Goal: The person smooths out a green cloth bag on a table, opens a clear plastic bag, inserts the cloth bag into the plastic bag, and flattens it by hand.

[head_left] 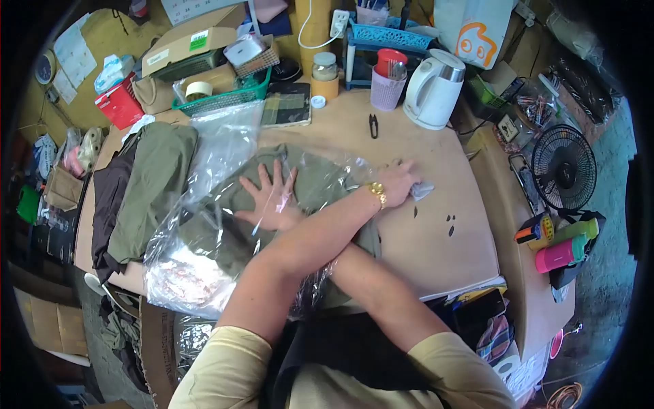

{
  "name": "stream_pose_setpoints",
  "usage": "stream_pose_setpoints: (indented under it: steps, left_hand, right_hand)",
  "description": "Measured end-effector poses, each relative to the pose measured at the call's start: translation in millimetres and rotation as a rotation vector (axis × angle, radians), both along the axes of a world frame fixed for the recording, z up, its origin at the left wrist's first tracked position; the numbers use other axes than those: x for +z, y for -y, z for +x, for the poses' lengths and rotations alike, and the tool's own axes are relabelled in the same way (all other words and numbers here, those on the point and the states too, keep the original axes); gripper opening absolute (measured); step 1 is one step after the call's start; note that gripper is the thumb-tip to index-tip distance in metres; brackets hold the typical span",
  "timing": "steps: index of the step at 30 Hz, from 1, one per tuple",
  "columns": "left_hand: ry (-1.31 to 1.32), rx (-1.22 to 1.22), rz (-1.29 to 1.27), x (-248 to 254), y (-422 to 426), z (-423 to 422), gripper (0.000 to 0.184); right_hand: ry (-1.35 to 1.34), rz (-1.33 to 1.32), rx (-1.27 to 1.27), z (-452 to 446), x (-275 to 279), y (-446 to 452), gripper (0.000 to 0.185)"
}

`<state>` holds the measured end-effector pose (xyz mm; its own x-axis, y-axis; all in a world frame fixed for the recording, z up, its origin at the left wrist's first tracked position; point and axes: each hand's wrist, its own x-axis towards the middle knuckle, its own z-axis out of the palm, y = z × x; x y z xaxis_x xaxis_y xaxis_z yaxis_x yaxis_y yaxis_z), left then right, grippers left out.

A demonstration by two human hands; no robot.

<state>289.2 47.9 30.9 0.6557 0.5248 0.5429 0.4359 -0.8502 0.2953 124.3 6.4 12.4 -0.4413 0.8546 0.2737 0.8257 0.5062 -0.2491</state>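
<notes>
Head: right hand (274,202) spread on glossy plastic bag (185,274); left hand (399,183) gripping crumpled film (423,190).

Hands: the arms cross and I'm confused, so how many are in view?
2: the left hand by crumpled plastic on the table; the right hand spread on clear plastic over green cloth.

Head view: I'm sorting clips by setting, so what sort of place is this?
Probably a small clothing workshop or packing area: an olive garment lies in or under clear plastic on the worktable, other garments lie beside it, and black snips lie further back.
</notes>
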Motion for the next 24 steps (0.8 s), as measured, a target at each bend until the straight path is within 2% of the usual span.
stream_pose_setpoints:
  steps: [1, 2, 4, 5, 7, 8, 10, 11, 15, 17, 18, 19, 21, 22, 23, 24]
  left_hand:
    - [-0.085, -0.049, -0.136, -5, -11, 8, 0.024]
    - [-0.086, -0.053, -0.130, -1, -24, 10, 0.024]
    - [-0.104, 0.124, -0.299, 6, -55, 3, 0.028]
    - [-0.107, 0.124, -0.298, 7, -67, 0, 0.028]
    - [0.144, 0.235, -0.010, 7, -88, -6, 0.025]
    - [0.144, 0.236, -0.006, -2, -96, -11, 0.025]
    - [-0.056, 0.282, 0.029, -21, -112, -23, 0.020]
    - [-0.056, 0.290, 0.028, -20, -116, -31, 0.020]
    - [-0.412, 0.601, -0.154, -3, -145, -80, 0.017]
    - [-0.478, 0.681, -0.114, 17, -151, -116, 0.020]
    - [-0.478, 0.737, 0.004, 24, -148, -129, 0.025]
    - [-0.481, 0.794, 0.121, 31, -143, -142, 0.031]
    - [-0.523, 0.680, -0.084, 91, -119, -152, 0.045]
    - [-0.649, 0.552, -0.370, 117, -113, -151, 0.050]
    - [-0.761, 0.408, -0.655, 137, -106, -149, 0.055]
    - [-0.708, 0.229, -0.688, 142, -80, -149, 0.054]
  right_hand:
    - [0.001, 0.010, -0.004, 1, 0, -2, 0.088]
    - [0.002, -0.007, 0.009, 4, 1, -1, 0.089]
    - [-0.051, -0.015, 0.029, 5, -5, -1, 0.088]
    - [-0.054, -0.014, 0.028, 7, -5, -1, 0.088]
    - [-0.066, -0.040, 0.051, 10, -2, -3, 0.088]
    - [-0.093, -0.029, 0.063, 9, -7, -7, 0.087]
    - [-0.100, -0.020, 0.089, 13, -3, -9, 0.088]
    - [-0.110, -0.019, 0.108, 13, -6, -10, 0.088]
    - [-0.132, -0.005, 0.096, 6, -33, -17, 0.083]
    - [-0.720, -0.168, 0.371, 6, -54, -28, 0.079]
    - [-0.724, -0.179, 0.384, 3, -58, -29, 0.079]
    - [-0.522, -0.099, 0.329, 2, -56, -28, 0.077]
    - [-0.117, 0.076, 0.223, 4, -34, -28, 0.074]
    - [-0.120, 0.071, 0.239, 4, -22, -24, 0.074]
    - [-0.098, 0.099, 0.152, 5, -8, -18, 0.069]
    - [-0.076, 0.128, 0.066, 7, 1, -16, 0.066]
